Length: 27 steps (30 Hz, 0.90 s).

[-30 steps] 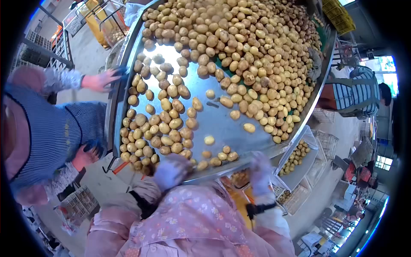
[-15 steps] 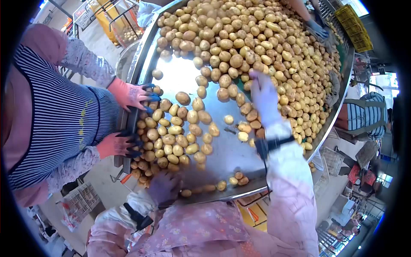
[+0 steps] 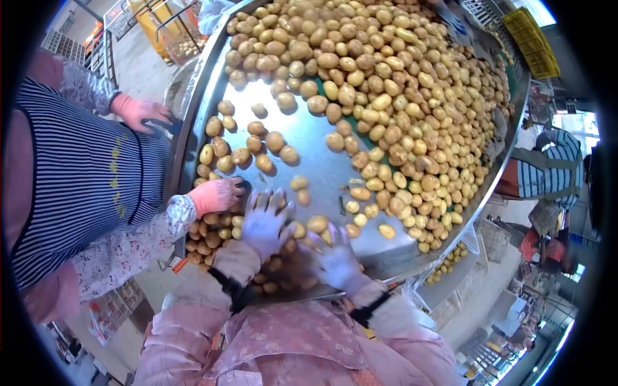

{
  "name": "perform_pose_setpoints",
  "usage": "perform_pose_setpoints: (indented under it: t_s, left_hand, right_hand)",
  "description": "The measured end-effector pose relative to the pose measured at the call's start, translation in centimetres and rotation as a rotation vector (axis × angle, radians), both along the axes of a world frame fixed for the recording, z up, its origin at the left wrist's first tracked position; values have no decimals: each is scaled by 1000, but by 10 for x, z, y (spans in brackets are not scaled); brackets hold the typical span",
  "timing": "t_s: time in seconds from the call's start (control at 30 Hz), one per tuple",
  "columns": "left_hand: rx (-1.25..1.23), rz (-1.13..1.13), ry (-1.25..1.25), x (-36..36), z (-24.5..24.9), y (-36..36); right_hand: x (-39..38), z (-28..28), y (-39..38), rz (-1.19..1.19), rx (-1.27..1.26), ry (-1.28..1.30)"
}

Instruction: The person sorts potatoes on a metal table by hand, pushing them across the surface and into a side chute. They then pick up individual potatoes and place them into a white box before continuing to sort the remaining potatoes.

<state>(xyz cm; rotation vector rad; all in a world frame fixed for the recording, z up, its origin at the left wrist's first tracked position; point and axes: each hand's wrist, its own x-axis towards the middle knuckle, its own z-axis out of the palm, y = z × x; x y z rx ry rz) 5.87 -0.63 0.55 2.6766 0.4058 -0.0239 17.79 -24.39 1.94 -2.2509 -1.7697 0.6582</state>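
My left hand [image 3: 262,226], in a pale purple glove, lies with fingers spread over potatoes at the near edge of the metal table [image 3: 322,154]. To its right my right hand [image 3: 335,259], gloved alike, has its fingers stretched out and apart beside a few potatoes [image 3: 317,224]. Blurred potatoes [image 3: 290,264] sit between the two hands. Neither hand is closed round a potato. A large heap of potatoes [image 3: 412,109] covers the far and right parts of the table.
A co-worker in a striped apron [image 3: 84,161] stands at the left, one coral glove [image 3: 215,196] on potatoes close to my left hand. Another person's gloved hand [image 3: 454,22] is at the far side. A yellow crate [image 3: 529,42] stands beyond the table's far right corner.
My right hand has come back from the heap to the near edge. My left hand has moved forward and right. Potatoes at the left have shifted and thinned; the co-worker's hands have moved.
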Motion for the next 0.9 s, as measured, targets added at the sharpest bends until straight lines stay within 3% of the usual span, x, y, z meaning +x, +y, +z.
perform_pose_setpoints:
  t_s: [0.07,0.17,0.27,0.33,0.43,0.5,0.57,0.67,0.77,0.83,0.9]
  left_hand:
    - [-24,-55,45,-33,8,-26]
    - [-21,-79,138,-79,14,-47]
    - [-20,-11,146,-115,14,-54]
    - [-18,-11,121,-123,16,-53]
    - [4,26,86,-125,17,-56]
    - [52,46,85,-138,11,-58]
    - [48,133,64,-152,4,-58]
    - [17,284,94,-174,3,-57]
    - [152,366,129,-201,-5,-53]
    - [178,392,53,-195,0,-64]
    - [95,309,-37,-161,17,-92]
  right_hand:
    - [20,16,-67,-68,-112,-64]
    - [58,42,-126,-504,-257,-213]
    - [55,21,-138,-735,-146,-69]
    - [31,20,-101,-662,-227,54]
    - [-54,-36,-70,-553,-152,-124]
    - [-85,2,-34,-573,-234,14]
    - [-103,3,-29,-542,-158,159]
    - [-101,-28,-34,-263,-15,246]
    - [-40,2,6,-144,-194,102]
    - [-15,-15,42,-241,202,129]
    - [-16,-45,62,-187,167,-32]
